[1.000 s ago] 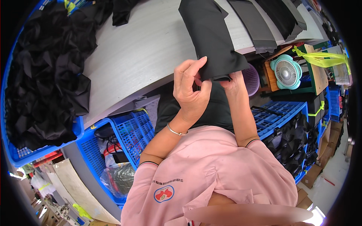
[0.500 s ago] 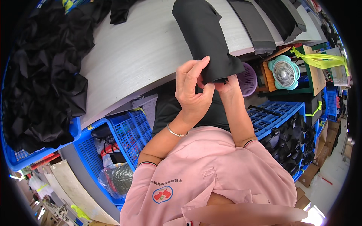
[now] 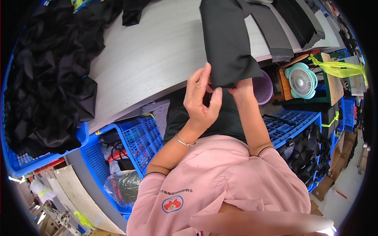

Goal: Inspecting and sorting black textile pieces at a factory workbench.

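Note:
A folded piece of black fabric (image 3: 227,43) hangs over the near edge of the table, its long part stretching away from me. My left hand (image 3: 200,103) is at the fabric's near left corner. Its index finger and thumb are spread apart, and the inner fingers, partly hidden, come close to the edge. From below, my right hand (image 3: 243,88) holds the near right corner; the cloth covers most of its fingers. A thin dark fold shows along the near end between both hands.
The grey table (image 3: 153,51) carries flat dark strips (image 3: 271,33) at right. Heaped black cloth (image 3: 51,86) fills a blue crate at left. Blue baskets (image 3: 143,131) flank my lap. A purple basket (image 3: 263,88) and a turquoise fan (image 3: 301,80) stand at right.
The fabric and both hands appear a little farther right, as does the whole scene slightly. The cloth lies flatter and wider. My left thumb and index finger have spread farther apart.

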{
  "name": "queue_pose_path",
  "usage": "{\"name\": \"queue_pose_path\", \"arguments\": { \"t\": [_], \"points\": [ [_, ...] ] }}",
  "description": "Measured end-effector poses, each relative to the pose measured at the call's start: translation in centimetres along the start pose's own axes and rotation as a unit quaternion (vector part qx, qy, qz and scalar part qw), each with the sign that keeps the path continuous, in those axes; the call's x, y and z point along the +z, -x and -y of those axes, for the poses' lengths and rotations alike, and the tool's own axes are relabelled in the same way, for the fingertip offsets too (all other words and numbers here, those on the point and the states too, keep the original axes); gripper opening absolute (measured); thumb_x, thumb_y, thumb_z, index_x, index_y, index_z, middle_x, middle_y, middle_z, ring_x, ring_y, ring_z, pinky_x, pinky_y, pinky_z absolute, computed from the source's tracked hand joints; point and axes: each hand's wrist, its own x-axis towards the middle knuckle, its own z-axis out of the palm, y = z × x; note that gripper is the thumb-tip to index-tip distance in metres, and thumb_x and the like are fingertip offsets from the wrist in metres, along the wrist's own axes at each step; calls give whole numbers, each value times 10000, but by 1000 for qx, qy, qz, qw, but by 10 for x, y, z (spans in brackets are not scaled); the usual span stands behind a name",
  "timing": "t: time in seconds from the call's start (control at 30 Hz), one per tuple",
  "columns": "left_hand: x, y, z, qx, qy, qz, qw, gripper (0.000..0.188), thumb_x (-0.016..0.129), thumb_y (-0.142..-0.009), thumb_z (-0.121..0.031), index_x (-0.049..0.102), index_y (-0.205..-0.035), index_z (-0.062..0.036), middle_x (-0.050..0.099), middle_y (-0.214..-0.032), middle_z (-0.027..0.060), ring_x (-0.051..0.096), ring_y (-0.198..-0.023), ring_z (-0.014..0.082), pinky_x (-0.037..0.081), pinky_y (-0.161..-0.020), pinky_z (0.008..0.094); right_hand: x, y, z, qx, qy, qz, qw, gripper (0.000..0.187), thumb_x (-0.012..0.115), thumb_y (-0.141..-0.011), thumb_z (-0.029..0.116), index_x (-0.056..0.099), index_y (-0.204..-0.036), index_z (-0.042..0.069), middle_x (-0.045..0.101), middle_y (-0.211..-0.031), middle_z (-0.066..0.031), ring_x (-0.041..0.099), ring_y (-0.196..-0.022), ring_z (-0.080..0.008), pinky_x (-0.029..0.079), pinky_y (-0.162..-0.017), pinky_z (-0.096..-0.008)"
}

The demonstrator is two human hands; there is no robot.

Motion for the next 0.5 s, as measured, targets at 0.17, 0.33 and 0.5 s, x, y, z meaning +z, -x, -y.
{"name": "queue_pose_path", "arguments": {
  "t": [0.17,0.33,0.5],
  "points": [
    [-11,14,34,-153,-2,-31,988,328,556,-977,-15,616,-1296,35,692,-1013,47,581,-761,63,482,-700,210,-1,-5,0,-104,157,51,981,368,561,-950,214,580,-1263,22,663,-1185,-121,619,-1127,-290,473,-1016,-403],
    [-18,40,66,-379,207,-79,899,240,520,-984,-52,672,-1148,34,694,-898,33,615,-729,92,498,-668,226,-3,-12,7,-179,555,147,798,276,578,-902,149,650,-1116,-10,682,-1135,-145,638,-1081,-334,476,-976,-387],
    [0,41,60,-444,272,-39,853,179,525,-960,-56,687,-977,19,678,-802,10,583,-699,61,442,-638,210,14,-3,-33,-438,811,5,388,213,610,-783,134,718,-958,77,699,-974,-148,666,-952,-312,476,-904,-469]
  ]
}}
